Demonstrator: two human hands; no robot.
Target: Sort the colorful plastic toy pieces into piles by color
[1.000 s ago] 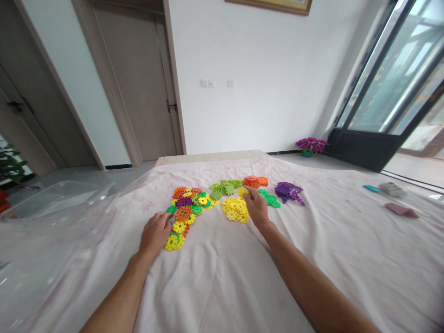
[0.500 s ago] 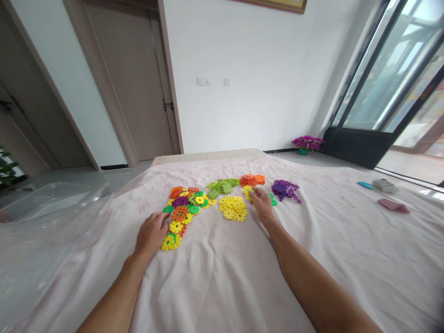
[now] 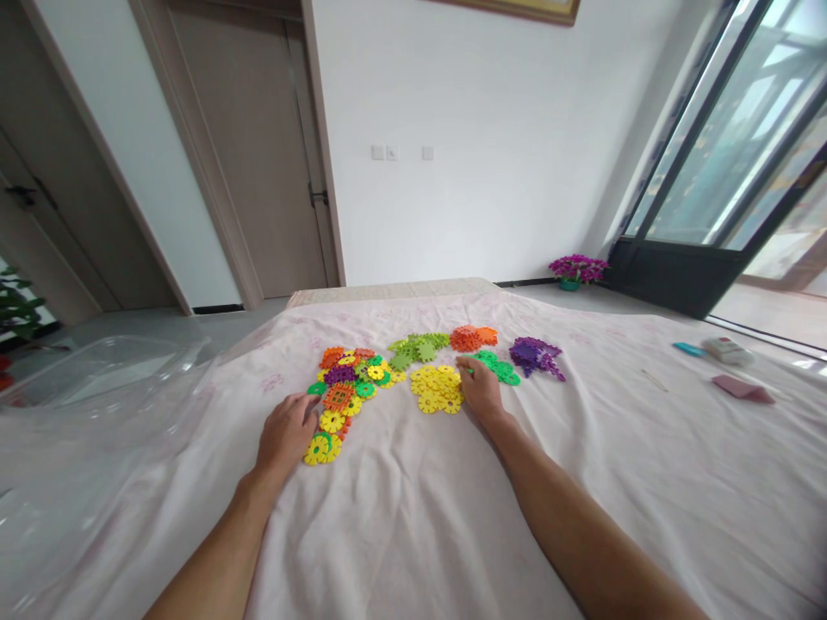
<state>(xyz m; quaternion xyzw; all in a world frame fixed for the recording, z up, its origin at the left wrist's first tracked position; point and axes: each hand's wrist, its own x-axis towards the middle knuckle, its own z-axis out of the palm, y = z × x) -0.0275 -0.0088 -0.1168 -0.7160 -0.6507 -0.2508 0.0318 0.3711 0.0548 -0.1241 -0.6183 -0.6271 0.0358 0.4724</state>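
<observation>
My left hand (image 3: 288,435) rests on the cloth with loosely curved fingers apart, beside a mixed pile of plastic interlocking pieces (image 3: 338,398). That pile has yellow and green notched discs, orange squares and a purple square. Farther right, my right hand (image 3: 481,389) is at the right edge of a heap of yellow notched discs (image 3: 436,389). Its fingers look slightly parted, and no piece shows in them. Just behind this hand lie green discs (image 3: 499,368). Light green pieces (image 3: 419,347), orange pieces (image 3: 471,337) and purple pieces (image 3: 535,355) form separate heaps.
A clear plastic container (image 3: 116,370) stands at the left. On the right side of the pale cloth (image 3: 401,534) lie a blue object (image 3: 689,349), a whitish packet (image 3: 728,350) and a pink folded piece (image 3: 743,388). Beyond are a wall and doors.
My right hand has come down and slightly nearer, to the yellow heap. The yellow disc it held is no longer seen in its fingers. My left hand has hardly moved.
</observation>
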